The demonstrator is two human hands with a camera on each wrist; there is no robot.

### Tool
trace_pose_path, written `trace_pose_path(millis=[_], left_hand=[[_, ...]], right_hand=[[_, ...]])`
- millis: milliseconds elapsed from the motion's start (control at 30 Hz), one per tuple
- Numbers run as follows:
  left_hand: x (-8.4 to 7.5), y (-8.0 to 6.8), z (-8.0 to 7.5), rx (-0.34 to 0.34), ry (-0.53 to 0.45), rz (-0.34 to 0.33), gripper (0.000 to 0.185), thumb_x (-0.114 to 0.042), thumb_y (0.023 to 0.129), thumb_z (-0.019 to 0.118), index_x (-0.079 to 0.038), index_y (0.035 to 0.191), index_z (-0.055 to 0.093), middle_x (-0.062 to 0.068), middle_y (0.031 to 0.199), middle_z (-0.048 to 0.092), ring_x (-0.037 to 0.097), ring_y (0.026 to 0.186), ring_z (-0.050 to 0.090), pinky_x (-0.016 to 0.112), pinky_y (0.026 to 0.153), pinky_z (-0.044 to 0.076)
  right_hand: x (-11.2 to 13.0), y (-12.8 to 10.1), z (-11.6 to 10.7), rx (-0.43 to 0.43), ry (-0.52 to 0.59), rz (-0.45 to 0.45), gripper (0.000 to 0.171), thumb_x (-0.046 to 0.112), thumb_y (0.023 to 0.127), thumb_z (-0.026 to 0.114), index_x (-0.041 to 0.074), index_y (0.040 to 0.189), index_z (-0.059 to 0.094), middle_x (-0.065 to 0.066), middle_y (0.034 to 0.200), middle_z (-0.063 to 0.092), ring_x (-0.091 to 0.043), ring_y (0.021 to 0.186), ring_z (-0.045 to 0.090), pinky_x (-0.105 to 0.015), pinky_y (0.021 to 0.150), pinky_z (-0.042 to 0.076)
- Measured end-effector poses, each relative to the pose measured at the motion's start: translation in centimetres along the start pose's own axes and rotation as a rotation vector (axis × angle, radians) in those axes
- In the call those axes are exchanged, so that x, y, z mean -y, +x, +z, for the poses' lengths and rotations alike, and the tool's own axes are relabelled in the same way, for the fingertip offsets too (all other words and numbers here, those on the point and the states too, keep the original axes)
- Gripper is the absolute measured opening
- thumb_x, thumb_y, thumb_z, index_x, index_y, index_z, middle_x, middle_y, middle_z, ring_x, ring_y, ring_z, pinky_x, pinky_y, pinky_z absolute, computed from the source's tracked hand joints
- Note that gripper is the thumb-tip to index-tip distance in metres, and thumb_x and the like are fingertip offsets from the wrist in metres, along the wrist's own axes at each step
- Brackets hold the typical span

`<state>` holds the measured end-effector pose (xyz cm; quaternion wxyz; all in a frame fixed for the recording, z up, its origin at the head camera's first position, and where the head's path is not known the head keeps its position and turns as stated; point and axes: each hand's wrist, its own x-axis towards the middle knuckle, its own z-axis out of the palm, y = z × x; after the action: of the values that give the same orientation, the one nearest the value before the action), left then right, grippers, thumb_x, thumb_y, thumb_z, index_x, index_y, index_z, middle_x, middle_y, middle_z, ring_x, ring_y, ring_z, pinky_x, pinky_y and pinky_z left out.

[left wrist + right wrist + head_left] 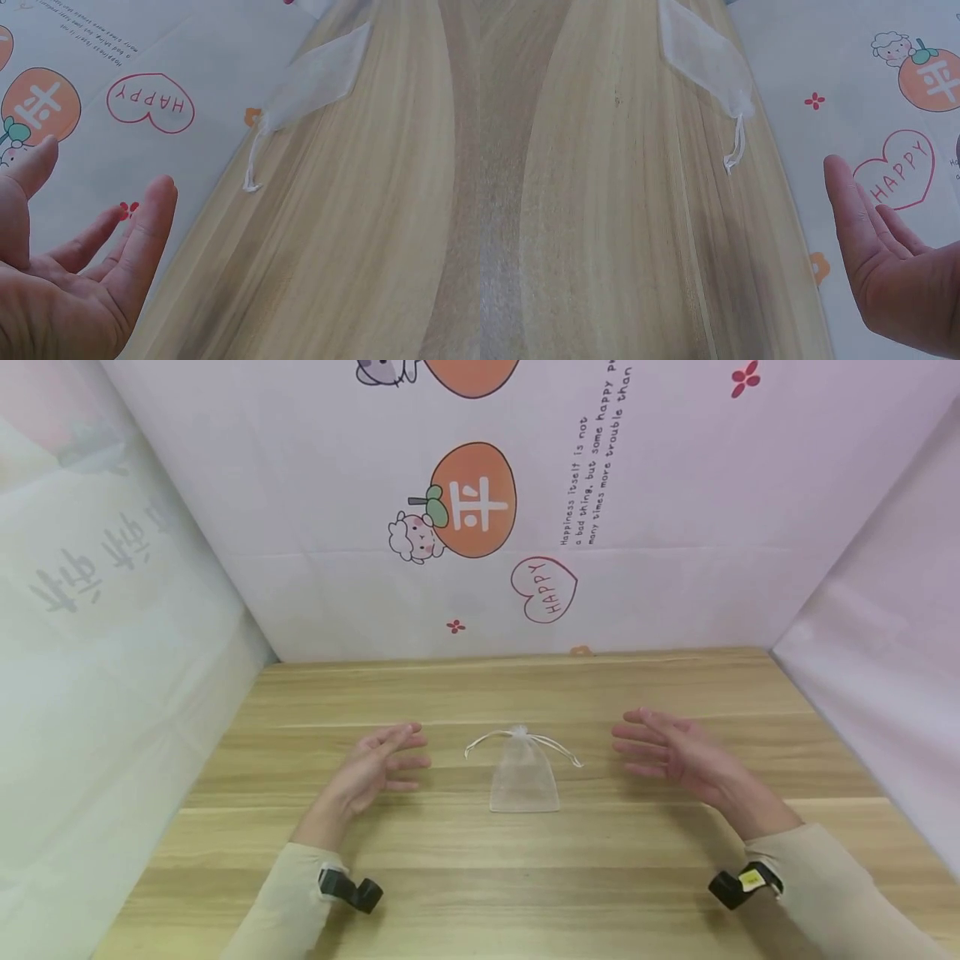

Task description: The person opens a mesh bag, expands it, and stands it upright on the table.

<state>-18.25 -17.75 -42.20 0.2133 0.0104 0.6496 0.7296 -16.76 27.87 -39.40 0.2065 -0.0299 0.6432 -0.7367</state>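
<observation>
A small sheer white drawstring pouch point(524, 777) lies flat on the wooden table, its gathered neck toward the back and a cord loop spread out on each side. To its left, my left hand point(377, 768) hovers with the fingers spread and relaxed, touching nothing. My right hand point(675, 752) is held on the other side, fingers extended toward the pouch but apart from it. The left wrist view shows the pouch point(319, 79) beyond the left hand point(90, 262). In the right wrist view, the pouch point(705, 56) lies up and left of the right hand point(900, 277).
The wood-grain table point(525, 893) meets a white printed cloth point(337, 527) hanging at the back. More cloth hangs at the left point(112, 652) and right point(885, 627) sides. Each sleeved wrist wears a small black camera on a strap.
</observation>
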Motion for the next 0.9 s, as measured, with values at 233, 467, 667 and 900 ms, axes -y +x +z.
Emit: trace_pose_path(millis=[233, 467, 667, 900], left_hand=[[0.4, 0.3, 0.7, 0.009, 0.001, -0.013, 0.064, -0.038, 0.104, 0.055, 0.002, 0.149, 0.036, 0.028, 0.151, 0.04, 0.045, 0.126, 0.054, 0.058, 0.093, 0.051], [1.0, 1.0, 1.9, 0.025, 0.0, -0.046, 0.064, -0.039, 0.102, 0.059, -0.001, 0.149, 0.04, 0.025, 0.149, 0.043, 0.043, 0.124, 0.056, 0.054, 0.09, 0.054], [1.3, 1.6, 2.9, 0.059, 0.005, -0.052, 0.064, -0.039, 0.102, 0.059, -0.001, 0.149, 0.04, 0.025, 0.147, 0.046, 0.044, 0.123, 0.057, 0.052, 0.087, 0.056], [1.6, 2.4, 4.1, 0.092, -0.017, -0.068, 0.065, -0.038, 0.1, 0.063, 0.0, 0.148, 0.041, 0.024, 0.146, 0.048, 0.044, 0.123, 0.057, 0.052, 0.086, 0.056]], right_hand=[[-0.6, 0.2, 0.4, 0.022, -0.043, 0.005, 0.068, 0.034, 0.108, 0.046, -0.012, 0.151, 0.022, -0.028, 0.147, 0.044, -0.024, 0.119, 0.063, -0.048, 0.099, 0.049], [-1.4, 0.6, 1.3, 0.037, -0.044, 0.022, 0.064, 0.029, 0.108, 0.048, -0.013, 0.15, 0.025, -0.029, 0.145, 0.045, -0.028, 0.122, 0.06, -0.05, 0.101, 0.047], [-2.1, 1.4, 2.1, 0.025, -0.032, 0.064, 0.069, 0.029, 0.106, 0.052, -0.015, 0.15, 0.022, -0.028, 0.144, 0.047, -0.035, 0.125, 0.058, -0.051, 0.102, 0.046], [-2.9, 2.1, 3.2, 0.045, -0.024, 0.094, 0.067, 0.025, 0.105, 0.055, -0.014, 0.15, 0.023, -0.031, 0.144, 0.046, -0.04, 0.125, 0.056, -0.052, 0.1, 0.048]])
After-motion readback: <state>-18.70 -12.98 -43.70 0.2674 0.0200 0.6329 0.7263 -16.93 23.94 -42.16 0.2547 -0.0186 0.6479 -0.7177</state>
